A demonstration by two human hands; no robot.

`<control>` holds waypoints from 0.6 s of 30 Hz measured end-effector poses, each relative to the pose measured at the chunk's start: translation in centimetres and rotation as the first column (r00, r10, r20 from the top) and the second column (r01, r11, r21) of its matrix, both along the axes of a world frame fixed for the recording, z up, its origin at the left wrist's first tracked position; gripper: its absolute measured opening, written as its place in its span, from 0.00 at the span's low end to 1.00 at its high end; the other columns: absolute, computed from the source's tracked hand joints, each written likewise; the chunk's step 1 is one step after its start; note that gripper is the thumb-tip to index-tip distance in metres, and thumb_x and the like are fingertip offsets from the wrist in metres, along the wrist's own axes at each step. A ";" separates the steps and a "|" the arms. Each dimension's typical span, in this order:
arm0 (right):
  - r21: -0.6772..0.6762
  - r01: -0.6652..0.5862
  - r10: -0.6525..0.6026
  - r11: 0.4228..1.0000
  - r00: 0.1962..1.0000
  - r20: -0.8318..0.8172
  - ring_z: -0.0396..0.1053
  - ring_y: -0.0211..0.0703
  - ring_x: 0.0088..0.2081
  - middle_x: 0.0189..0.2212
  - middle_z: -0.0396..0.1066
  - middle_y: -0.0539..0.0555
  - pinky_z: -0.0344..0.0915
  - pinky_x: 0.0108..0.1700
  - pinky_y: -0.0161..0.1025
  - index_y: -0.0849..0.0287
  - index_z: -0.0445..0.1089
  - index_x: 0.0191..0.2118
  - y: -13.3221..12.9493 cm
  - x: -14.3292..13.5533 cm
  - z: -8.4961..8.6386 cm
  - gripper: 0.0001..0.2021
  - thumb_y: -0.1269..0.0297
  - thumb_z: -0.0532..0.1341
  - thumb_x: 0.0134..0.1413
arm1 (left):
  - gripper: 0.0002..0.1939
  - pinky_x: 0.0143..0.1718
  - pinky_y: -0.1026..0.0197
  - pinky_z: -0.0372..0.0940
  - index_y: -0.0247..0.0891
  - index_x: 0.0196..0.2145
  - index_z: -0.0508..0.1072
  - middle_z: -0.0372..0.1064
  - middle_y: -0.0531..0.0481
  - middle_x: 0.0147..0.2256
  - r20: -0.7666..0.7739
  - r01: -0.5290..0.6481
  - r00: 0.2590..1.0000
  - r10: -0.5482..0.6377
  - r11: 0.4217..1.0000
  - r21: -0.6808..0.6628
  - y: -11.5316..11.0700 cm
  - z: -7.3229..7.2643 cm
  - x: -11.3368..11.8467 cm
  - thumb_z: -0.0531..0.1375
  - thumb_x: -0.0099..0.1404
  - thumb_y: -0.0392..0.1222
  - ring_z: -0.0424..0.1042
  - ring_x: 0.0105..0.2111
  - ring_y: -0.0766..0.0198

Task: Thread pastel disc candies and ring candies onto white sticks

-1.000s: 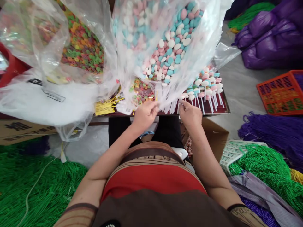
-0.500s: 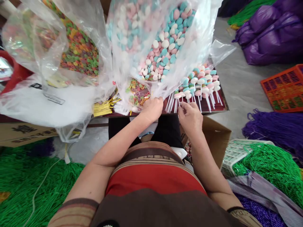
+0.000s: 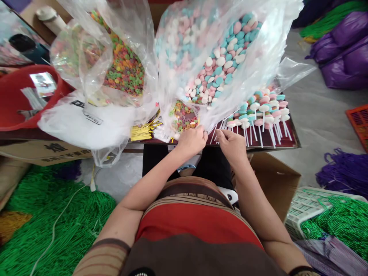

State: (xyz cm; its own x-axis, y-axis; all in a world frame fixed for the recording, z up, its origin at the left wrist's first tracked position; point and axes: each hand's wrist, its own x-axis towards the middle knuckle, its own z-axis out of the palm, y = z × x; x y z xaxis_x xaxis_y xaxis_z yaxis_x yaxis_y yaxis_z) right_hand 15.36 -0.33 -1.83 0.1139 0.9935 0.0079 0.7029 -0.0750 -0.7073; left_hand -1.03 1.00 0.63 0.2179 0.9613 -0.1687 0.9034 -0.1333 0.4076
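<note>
My left hand is closed at the table's front edge, just below ring-shaped gummies in clear plastic. What its fingers hold is hidden from view. A short gap to the right, my right hand is curled with the thumb pressed against the fingers, and I cannot make out what is in it. Loose white sticks lie between and behind the hands. Beside the right hand lie several candy skewers, pink, white and blue candies on white sticks. A big clear bag of such candies stands behind both hands.
Left of the hands are yellow twist ties, a bag of colourful gummy rings, white plastic bags and a red basin. Below the table's right end stands an open cardboard box. Green cord covers the floor at left.
My right hand has drawn in toward the left hand, and its fingers have curled from loosely apart to closed. The left hand stays closed near the plastic. The view has turned left.
</note>
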 end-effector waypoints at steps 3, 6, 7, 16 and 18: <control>-0.094 0.014 -0.045 0.995 0.943 -0.331 0.63 0.40 0.23 0.20 0.72 0.51 0.57 0.28 0.39 0.57 0.77 0.28 0.0 -0.8 0.0 0.21 0.45 0.62 0.60 | 0.13 0.36 0.57 0.64 0.38 0.40 0.77 0.78 0.42 0.30 0.119 -0.014 0.993 0.013 1.000 0.000 -1.8 -0.1 -1.3 0.53 0.75 0.42 0.79 0.32 0.51; -0.233 -0.011 -0.154 0.973 0.720 -0.677 0.53 0.33 0.19 0.20 0.70 0.49 0.46 0.21 0.36 0.58 0.76 0.29 -0.5 -1.9 0.4 0.21 0.42 0.69 0.51 | 0.12 0.30 0.61 0.58 0.41 0.35 0.73 0.72 0.50 0.25 0.294 0.035 0.955 -0.028 0.999 -0.018 -4.1 -0.4 -2.7 0.53 0.75 0.44 0.73 0.26 0.59; -0.259 -0.020 -0.188 0.966 0.634 -0.750 0.53 0.32 0.19 0.22 0.72 0.50 0.45 0.20 0.35 0.59 0.77 0.31 -0.7 -2.3 0.7 0.21 0.43 0.72 0.48 | 0.11 0.30 0.61 0.56 0.42 0.35 0.71 0.70 0.52 0.23 0.337 0.049 0.941 -0.030 0.998 -0.046 -4.8 -0.5 -3.1 0.53 0.75 0.44 0.71 0.24 0.60; -0.227 0.029 -0.224 0.973 0.327 -0.918 0.63 0.32 0.23 0.29 0.79 0.50 0.56 0.21 0.31 0.56 0.81 0.40 -3.6 -3.5 1.6 0.17 0.53 0.76 0.46 | 0.09 0.30 0.65 0.58 0.43 0.35 0.67 0.65 0.57 0.22 0.490 0.108 0.872 -0.002 0.976 -0.187 -7.0 -2.7 -4.9 0.52 0.74 0.45 0.65 0.22 0.66; -0.193 0.041 -0.195 0.980 0.341 -0.920 0.64 0.32 0.23 0.29 0.79 0.50 0.58 0.21 0.31 0.56 0.81 0.39 -4.2 -3.5 1.7 0.15 0.53 0.75 0.48 | 0.11 0.30 0.65 0.59 0.42 0.35 0.67 0.65 0.58 0.22 0.524 0.124 0.851 -0.024 0.980 -0.158 -7.0 -3.1 -5.1 0.52 0.74 0.46 0.66 0.22 0.67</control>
State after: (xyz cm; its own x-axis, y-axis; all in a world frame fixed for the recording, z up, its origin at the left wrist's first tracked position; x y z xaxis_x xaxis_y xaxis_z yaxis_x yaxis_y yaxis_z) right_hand 11.86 -4.49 -0.09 0.0870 0.9519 -0.2938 -0.4280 -0.2306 -0.8738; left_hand -6.10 -6.02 -2.50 0.3911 0.9029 -0.1783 0.5445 -0.0708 0.8358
